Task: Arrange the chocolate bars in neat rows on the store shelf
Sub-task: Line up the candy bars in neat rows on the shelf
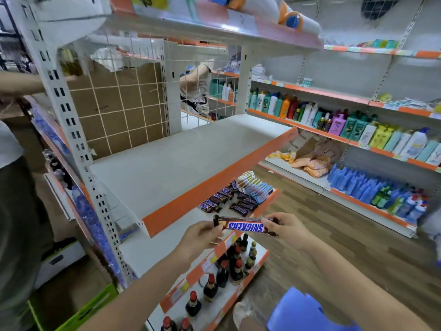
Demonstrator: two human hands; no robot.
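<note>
- Both hands are on one Snickers bar (pixel 245 226) at lower centre of the frame: left hand (pixel 202 237) pinches the left end, right hand (pixel 284 226) pinches the right end, held level in the air in front of the orange shelf lip.
- Progress looks partial to me: a bunch of chocolate bars (pixel 229 199) already lie on the shelf just behind, in rough rows but a bit crooked, next to some pale blue packets (pixel 259 187).
- The big white shelf (pixel 167 163) above them has nothing on it.
- Dark bottles (pixel 229 266) sit on the shelves below.
- Right side: store racks of shampoo bottles (pixel 358 125), wood-look floor (pixel 358 247).
</note>
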